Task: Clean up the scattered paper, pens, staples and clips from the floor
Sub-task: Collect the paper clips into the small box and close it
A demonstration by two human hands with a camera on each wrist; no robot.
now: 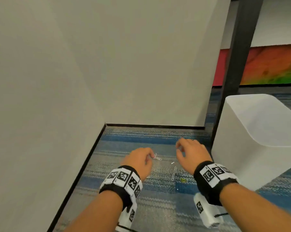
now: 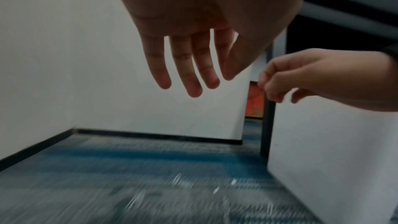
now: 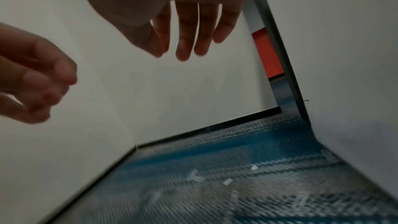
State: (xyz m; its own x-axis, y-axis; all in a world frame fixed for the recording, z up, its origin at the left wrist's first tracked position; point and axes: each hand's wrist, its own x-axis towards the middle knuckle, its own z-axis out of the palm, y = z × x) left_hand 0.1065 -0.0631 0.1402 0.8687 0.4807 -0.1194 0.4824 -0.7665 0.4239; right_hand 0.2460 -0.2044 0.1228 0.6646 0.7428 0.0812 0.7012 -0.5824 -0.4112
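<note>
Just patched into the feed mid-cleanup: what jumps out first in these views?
Two hands hover low over the blue striped carpet in a wall corner: the left hand beside a pair of paper clips, the right hand holding nothing visible. More clips and a yellow-green clip lie scattered between the wrists. A white plastic bin stands at the right, beside a dark table leg.

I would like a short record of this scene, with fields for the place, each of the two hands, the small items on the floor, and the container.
place: corner of white walls, striped blue-grey carpet
left hand: above the carpet, fingers loose, nothing seen in it, fingertips close to two silver clips
right hand: above the carpet, fingers loose, nothing seen in it
other floor items: white scrap, line of pale clips, yellow-green clip
container: white bin on the carpet, right of the right hand
</note>
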